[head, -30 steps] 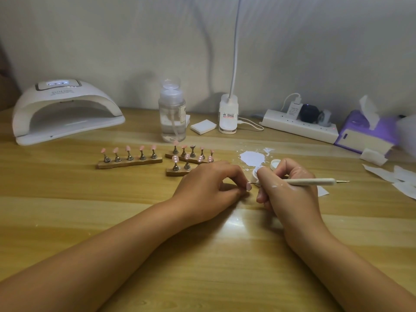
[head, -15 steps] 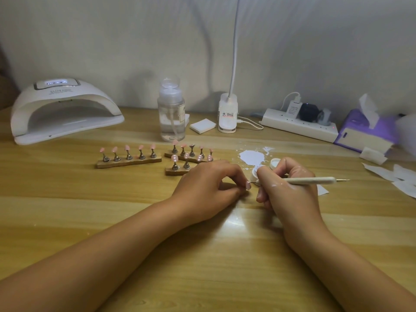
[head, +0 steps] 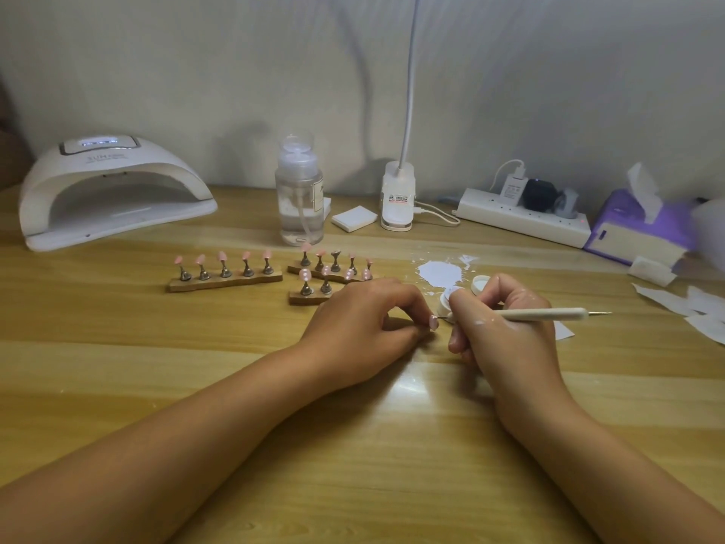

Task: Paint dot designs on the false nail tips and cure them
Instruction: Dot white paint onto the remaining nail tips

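Note:
My left hand [head: 365,323] rests on the table and pinches a small stand with a pink nail tip [head: 433,322] at its fingertips. My right hand [head: 506,331] grips a cream dotting pen [head: 545,314], whose thin metal point touches that nail tip. Behind the hands stand three wooden holders: a left one [head: 225,282] with several plain pink tips, a middle one [head: 333,274], and a near one [head: 310,297] whose tips carry white dots. A small white paint pot [head: 445,304] sits behind my right thumb. The white curing lamp [head: 113,190] stands at the far left.
White paint [head: 439,273] is spilled on the wood beside a pot lid [head: 480,284]. A clear pump bottle [head: 299,198], a white pad [head: 354,218], a desk lamp base [head: 397,200], a power strip [head: 521,217], a purple tissue pack [head: 635,229] and paper scraps [head: 698,308] line the back and right.
Both hands stay in place. The pen point has closed in on the nail tip held by my left hand.

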Tool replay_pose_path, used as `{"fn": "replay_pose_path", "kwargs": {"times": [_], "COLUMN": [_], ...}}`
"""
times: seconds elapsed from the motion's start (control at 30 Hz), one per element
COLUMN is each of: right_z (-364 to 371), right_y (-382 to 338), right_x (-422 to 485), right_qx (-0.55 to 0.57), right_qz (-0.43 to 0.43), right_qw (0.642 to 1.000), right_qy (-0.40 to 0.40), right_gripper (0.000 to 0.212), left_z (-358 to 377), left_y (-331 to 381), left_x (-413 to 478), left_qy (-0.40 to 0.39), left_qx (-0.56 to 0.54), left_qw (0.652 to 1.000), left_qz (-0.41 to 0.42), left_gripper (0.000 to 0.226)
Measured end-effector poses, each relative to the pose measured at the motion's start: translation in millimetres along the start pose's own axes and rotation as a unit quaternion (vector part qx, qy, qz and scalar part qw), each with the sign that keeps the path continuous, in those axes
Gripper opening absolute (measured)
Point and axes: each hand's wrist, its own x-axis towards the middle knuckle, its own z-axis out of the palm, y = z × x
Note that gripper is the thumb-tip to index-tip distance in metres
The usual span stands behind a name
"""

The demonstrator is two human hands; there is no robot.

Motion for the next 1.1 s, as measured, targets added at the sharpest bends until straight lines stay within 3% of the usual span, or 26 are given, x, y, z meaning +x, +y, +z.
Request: {"fn": "replay_pose_path", "kwargs": {"times": [0.2, 0.37, 0.57, 0.7, 1.1], "right_z": [0, -2, -3, -8, -12], "right_y": [-1, 2, 4, 2, 15], "right_x": [0, 2, 4, 9, 22], "right_qx": [0.015, 0.042, 0.068, 0.047, -0.078], "right_qz": [0.007, 0.001, -0.065, -0.104, -0.077], "right_qw": [1.000, 0.999, 0.995, 0.991, 0.992], "right_qy": [-0.002, 0.006, 0.035, 0.065, 0.065], "right_gripper": [0.021, 0.038, 0.024, 0.016, 0.024], "left_z": [0, -1, -1, -1, 1], "left_y": [0, 1, 1, 1, 0], "left_x": [0, 0, 0, 0, -1], "left_qy": [0.000, -0.003, -0.008, -0.006, -0.005], "left_qx": [0.005, 0.002, 0.001, -0.001, -0.002], "left_qw": [1.000, 1.000, 1.000, 1.000, 1.000], "left_qz": [0.003, -0.001, 0.002, -0.005, -0.003], "left_gripper": [0.010, 0.009, 0.009, 0.010, 0.012]}}
